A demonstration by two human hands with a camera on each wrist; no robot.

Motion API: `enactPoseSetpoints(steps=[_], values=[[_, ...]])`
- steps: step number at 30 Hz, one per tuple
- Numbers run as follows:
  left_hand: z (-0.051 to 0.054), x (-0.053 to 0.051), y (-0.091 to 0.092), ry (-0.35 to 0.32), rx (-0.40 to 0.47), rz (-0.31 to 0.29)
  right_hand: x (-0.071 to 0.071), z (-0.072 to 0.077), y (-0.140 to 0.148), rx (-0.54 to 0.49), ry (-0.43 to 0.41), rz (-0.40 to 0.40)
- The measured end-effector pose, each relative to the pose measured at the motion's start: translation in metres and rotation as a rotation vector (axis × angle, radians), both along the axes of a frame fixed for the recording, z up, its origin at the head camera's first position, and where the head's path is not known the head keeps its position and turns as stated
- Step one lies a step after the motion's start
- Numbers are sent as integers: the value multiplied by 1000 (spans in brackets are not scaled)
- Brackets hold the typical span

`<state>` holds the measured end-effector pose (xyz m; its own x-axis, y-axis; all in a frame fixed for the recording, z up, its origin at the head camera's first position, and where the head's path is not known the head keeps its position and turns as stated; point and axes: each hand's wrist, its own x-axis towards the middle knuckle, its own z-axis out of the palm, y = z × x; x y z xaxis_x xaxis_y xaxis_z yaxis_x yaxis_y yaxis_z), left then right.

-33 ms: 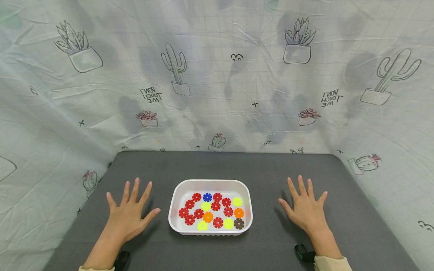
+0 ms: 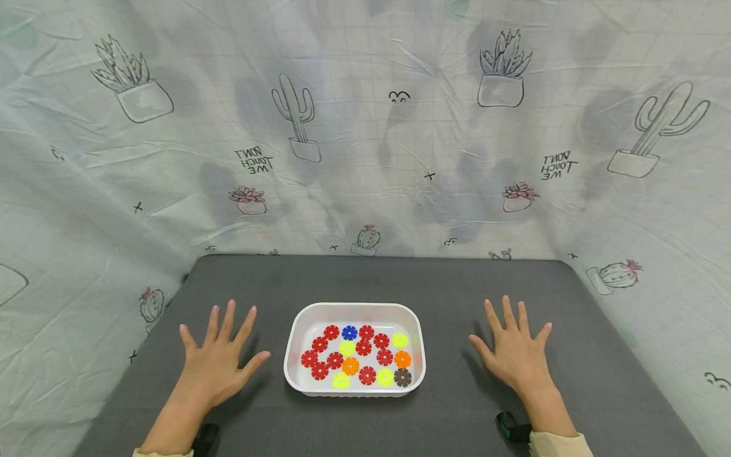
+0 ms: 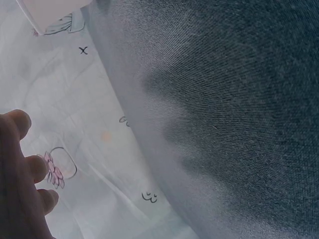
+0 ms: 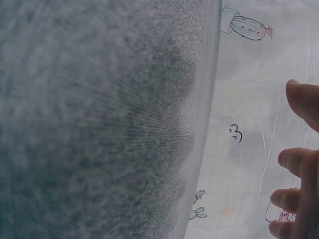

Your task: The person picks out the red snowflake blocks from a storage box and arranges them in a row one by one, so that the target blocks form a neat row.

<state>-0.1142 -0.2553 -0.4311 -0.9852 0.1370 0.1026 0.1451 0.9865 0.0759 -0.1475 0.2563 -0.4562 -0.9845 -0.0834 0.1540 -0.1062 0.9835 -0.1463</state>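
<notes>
A white rectangular tray (image 2: 355,311) stands on the grey table between the two hands. Flat notched plastic discs lie inside it: several red discs (image 2: 367,376), several yellow discs (image 2: 385,377), two orange discs (image 2: 350,366), one blue disc (image 2: 349,332) and one dark brown disc (image 2: 402,377). To the tray's left is my left hand (image 2: 214,368), palm down with fingers spread, holding nothing. My right hand (image 2: 516,355) is spread the same way on the tray's right, apart from it and holding nothing. Fingertips of each hand show at the edge of its wrist view.
The grey table (image 2: 365,279) has its far edge against a pale hanging cloth (image 2: 354,127) printed with cacti and potted plants. Cloth also hangs along both sides. A dark wrist strap (image 2: 512,428) is on the right wrist, and another dark strap (image 2: 205,439) on the left.
</notes>
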Motion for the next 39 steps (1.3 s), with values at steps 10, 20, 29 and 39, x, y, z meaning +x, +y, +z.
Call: enactPoseSetpoints(steps=[10, 20, 29, 39], values=[[-3, -2, 1, 21, 0, -15, 0, -1, 1, -11, 5, 11], [-3, -6, 5, 28, 0, -60, 5, 0, -8, -34, 48, 49], [-9, -11, 14, 181, -8, -192, 12, -8, -28, -160, 208, 143], [-16, -17, 29, 291, 90, -386, 9, -5, -59, -423, 364, 215]])
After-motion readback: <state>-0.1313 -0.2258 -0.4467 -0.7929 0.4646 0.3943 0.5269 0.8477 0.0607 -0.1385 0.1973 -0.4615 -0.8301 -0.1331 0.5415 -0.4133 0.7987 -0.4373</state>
